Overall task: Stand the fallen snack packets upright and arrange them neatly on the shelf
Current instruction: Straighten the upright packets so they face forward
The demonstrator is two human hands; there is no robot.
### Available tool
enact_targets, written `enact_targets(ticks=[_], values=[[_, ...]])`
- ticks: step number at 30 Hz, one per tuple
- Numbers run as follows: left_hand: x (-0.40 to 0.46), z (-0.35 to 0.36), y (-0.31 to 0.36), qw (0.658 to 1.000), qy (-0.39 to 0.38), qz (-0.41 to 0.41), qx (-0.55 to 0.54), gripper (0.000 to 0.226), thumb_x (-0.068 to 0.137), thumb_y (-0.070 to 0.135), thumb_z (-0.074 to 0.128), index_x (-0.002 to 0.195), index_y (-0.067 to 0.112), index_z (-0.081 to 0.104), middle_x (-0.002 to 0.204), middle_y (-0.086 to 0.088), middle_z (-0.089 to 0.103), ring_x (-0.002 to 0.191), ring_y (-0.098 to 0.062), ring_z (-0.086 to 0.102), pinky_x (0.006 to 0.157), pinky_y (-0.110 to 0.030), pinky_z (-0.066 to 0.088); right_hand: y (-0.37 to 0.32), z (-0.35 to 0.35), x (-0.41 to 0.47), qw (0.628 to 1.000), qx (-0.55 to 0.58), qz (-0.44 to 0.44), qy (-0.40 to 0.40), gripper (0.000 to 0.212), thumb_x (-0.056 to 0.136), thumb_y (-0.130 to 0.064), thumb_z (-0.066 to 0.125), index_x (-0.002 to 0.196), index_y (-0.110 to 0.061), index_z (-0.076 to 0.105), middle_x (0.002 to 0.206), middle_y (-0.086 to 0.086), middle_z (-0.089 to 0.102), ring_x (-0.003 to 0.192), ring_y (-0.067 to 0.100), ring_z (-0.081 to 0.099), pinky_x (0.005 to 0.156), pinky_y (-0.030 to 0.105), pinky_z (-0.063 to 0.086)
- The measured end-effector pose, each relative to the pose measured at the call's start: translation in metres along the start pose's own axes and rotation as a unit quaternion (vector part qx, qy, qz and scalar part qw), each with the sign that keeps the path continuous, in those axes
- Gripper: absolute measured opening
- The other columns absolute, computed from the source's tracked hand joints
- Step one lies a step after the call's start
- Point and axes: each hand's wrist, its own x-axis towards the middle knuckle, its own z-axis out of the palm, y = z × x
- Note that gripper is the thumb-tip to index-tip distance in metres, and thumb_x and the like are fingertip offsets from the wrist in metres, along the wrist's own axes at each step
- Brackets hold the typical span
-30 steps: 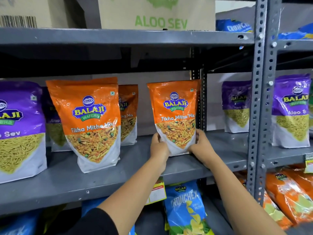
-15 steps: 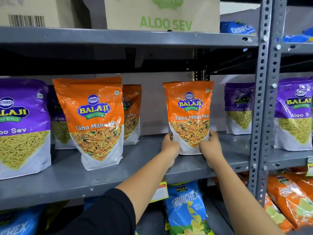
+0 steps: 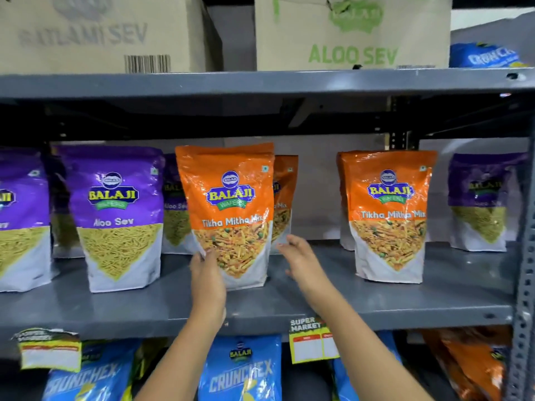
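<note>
Two orange Tikha Mitha Mix packets stand upright on the grey middle shelf (image 3: 318,308). My left hand (image 3: 207,273) grips the lower left edge of the middle orange packet (image 3: 231,198). Just off that packet's lower right edge is my right hand (image 3: 298,256), fingers spread and holding nothing. The other front orange packet (image 3: 388,218) stands alone to the right, untouched. A third orange packet (image 3: 285,198) peeks out behind the middle one.
Purple Aloo Sev packets (image 3: 118,215) stand to the left, and one more (image 3: 477,204) at the far right back. Cardboard boxes (image 3: 347,33) sit on the shelf above. Blue Crunchex packets (image 3: 240,371) and a yellow price tag (image 3: 312,340) are below. A steel upright (image 3: 524,285) bounds the right.
Both hands let go of the right orange packet, which stays upright, and moved left to the middle orange packet. My view swung left and closer.
</note>
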Motion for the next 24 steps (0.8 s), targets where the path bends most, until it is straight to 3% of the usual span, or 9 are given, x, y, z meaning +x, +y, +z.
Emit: enact_targets(ticks=[3, 6, 9, 12, 18, 20, 22, 24], values=[[0.008, -0.002, -0.003, 0.999, -0.033, -0.013, 0.031, 0.039, 0.1, 0.031, 0.036, 0.136, 0.019, 0.046, 0.126, 0.001, 0.058, 0.098, -0.003, 0.056, 0.071, -0.022, 0.042, 0.006, 0.027, 0.017, 0.997, 0.013, 0.055, -0.046, 0.07, 0.097, -0.053, 0.044, 0.157, -0.023, 0.023, 0.16, -0.004, 0.03, 0.146, 0.02, 0.031, 0.116, 0.039, 0.026], [0.016, -0.003, -0.011, 0.995, -0.078, -0.03, 0.063, 0.045, 0.097, 0.043, 0.037, 0.137, 0.024, 0.046, 0.133, 0.003, 0.058, 0.115, -0.012, 0.056, 0.078, -0.025, 0.042, 0.011, 0.033, 0.024, 0.998, 0.0, 0.042, -0.038, 0.065, 0.099, -0.057, 0.033, 0.154, -0.022, 0.029, 0.155, -0.004, 0.037, 0.144, 0.019, 0.035, 0.108, 0.034, 0.031], [0.017, 0.001, -0.014, 0.987, -0.125, -0.058, 0.088, 0.046, 0.096, 0.047, 0.038, 0.135, 0.026, 0.048, 0.13, 0.004, 0.061, 0.118, -0.012, 0.057, 0.082, -0.026, 0.046, 0.012, 0.03, 0.021, 0.999, 0.028, 0.027, 0.036, 0.055, 0.102, -0.052, 0.03, 0.143, -0.019, 0.043, 0.14, -0.003, 0.051, 0.128, 0.019, 0.049, 0.093, 0.029, 0.036], [0.015, 0.008, -0.013, 0.978, -0.159, -0.07, 0.115, 0.046, 0.095, 0.048, 0.038, 0.135, 0.026, 0.048, 0.13, 0.004, 0.061, 0.119, -0.013, 0.057, 0.098, -0.035, 0.046, 0.013, 0.026, 0.019, 0.995, 0.034, 0.017, 0.095, 0.04, 0.103, -0.049, 0.031, 0.126, -0.019, 0.045, 0.119, 0.0, 0.055, 0.099, 0.014, 0.053, 0.084, 0.029, 0.039], [0.017, 0.011, -0.014, 0.968, -0.193, -0.094, 0.13, 0.06, 0.084, 0.061, 0.043, 0.136, 0.03, 0.046, 0.132, 0.007, 0.061, 0.122, -0.014, 0.056, 0.107, -0.042, 0.042, 0.019, 0.022, 0.02, 0.991, 0.044, -0.001, 0.124, 0.035, 0.103, -0.048, 0.033, 0.121, -0.02, 0.043, 0.101, -0.006, 0.059, 0.086, 0.004, 0.056, 0.069, 0.028, 0.044], [0.019, 0.009, -0.015, 0.967, -0.197, -0.102, 0.123, 0.06, 0.085, 0.059, 0.044, 0.136, 0.029, 0.047, 0.134, 0.006, 0.059, 0.123, -0.014, 0.055, 0.107, -0.041, 0.042, 0.021, 0.022, 0.021, 0.991, 0.041, 0.001, 0.128, 0.035, 0.102, -0.049, 0.034, 0.119, -0.021, 0.044, 0.101, -0.006, 0.06, 0.087, 0.004, 0.057, 0.069, 0.027, 0.046], [0.012, 0.005, -0.004, 0.974, -0.176, -0.098, 0.106, 0.064, 0.084, 0.058, 0.046, 0.138, 0.023, 0.047, 0.14, 0.008, 0.054, 0.127, -0.012, 0.052, 0.108, -0.036, 0.039, 0.021, 0.022, 0.022, 0.988, 0.039, 0.014, 0.148, 0.049, 0.096, -0.062, 0.036, 0.118, -0.021, 0.048, 0.106, -0.005, 0.062, 0.094, 0.011, 0.06, 0.078, 0.031, 0.049], [0.005, -0.011, 0.009, 0.989, -0.114, -0.033, 0.093, 0.057, 0.092, 0.047, 0.048, 0.143, 0.022, 0.042, 0.14, 0.017, 0.043, 0.131, -0.004, 0.042, 0.106, -0.024, 0.031, 0.017, 0.02, 0.016, 0.974, 0.004, -0.029, 0.224, 0.049, 0.096, -0.059, 0.039, 0.12, -0.017, 0.053, 0.113, -0.002, 0.061, 0.103, 0.018, 0.059, 0.083, 0.031, 0.047]])
